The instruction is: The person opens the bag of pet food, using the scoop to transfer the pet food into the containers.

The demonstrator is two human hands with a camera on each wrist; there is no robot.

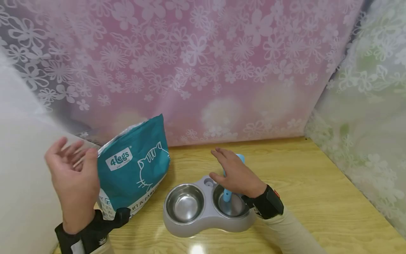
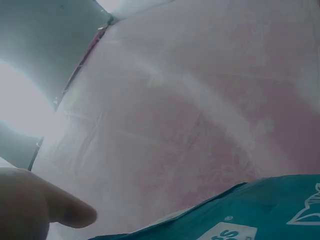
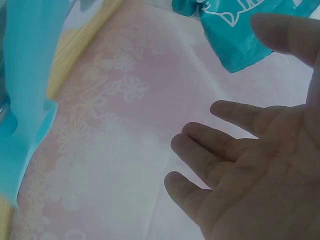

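Scoop (image 3: 32, 75): below R hand (image 1: 238, 174), partly hidden by it, & to the right of its fingertips in head view; R hand is clearly nearer, L hand (image 1: 76, 180) well off to the left.
Long axis: slants near-left to far-right; narrow end w/ small hole is down in right bowl (image 1: 236, 208), other end pts twd far edge of bench (image 1: 301, 173); middle hidden in head view.
R fingers: nearly straight, slightly apart, nothing held; gap to scoop shows in right wrist view.
L fingers: loosely bent, nothing held, just beside upper left edge of bag (image 1: 133, 169); touching or not, can't tell.
Scoop look: light blue, smooth, prob. plastic; flares wider twd far end. Contents, if any, can't be seen.
Bowl stand (image 1: 206, 220): grey, approx. mid bench, L to R, twd near edge; holds 2 round steel bowls side by side.
Bag look: teal w/ white lower part, "4legs" label, white cat outline; tilted, twd bench's far left corner, top edge rising to the right.
Curtain (image 1: 196, 70): pink w/ white flowers, behind bench's far edge.
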